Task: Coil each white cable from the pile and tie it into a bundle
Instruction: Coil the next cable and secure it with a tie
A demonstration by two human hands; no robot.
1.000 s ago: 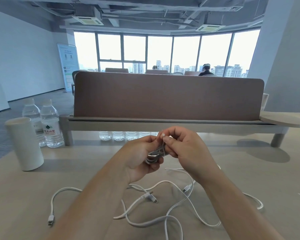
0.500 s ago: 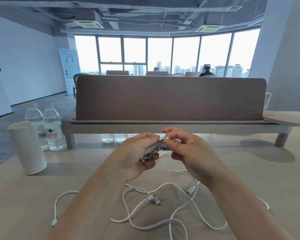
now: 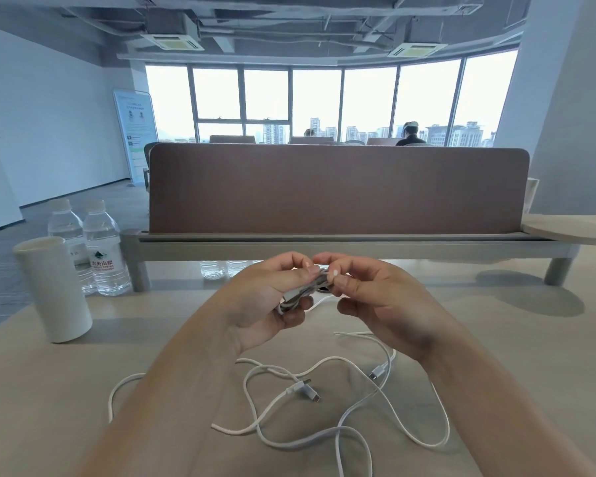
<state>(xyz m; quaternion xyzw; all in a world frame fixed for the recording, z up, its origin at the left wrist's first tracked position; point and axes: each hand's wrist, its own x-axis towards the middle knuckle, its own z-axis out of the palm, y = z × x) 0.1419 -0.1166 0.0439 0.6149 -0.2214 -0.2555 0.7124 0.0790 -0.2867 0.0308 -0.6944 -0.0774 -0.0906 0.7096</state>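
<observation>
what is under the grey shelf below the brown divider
Under the grey shelf, the bases of clear water bottles show. Their tops are hidden behind the shelf, and the left hand covers anything further right.

- My left hand (image 3: pixel 265 304) grips a coiled white cable (image 3: pixel 301 290) above the desk (image 3: pixel 49 390); my right hand (image 3: pixel 382 301) pinches its upper end.
- Loose white cables (image 3: pixel 324 401) sprawl beneath; a white cup (image 3: pixel 54 289) and water bottles (image 3: pixel 102 249) stand at left.

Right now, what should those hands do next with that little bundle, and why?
The left hand grips the coiled white cable and the right hand pinches its upper end, so probably wind that end round the coil and tuck it in; other loose cables lie on the desk below.
</observation>
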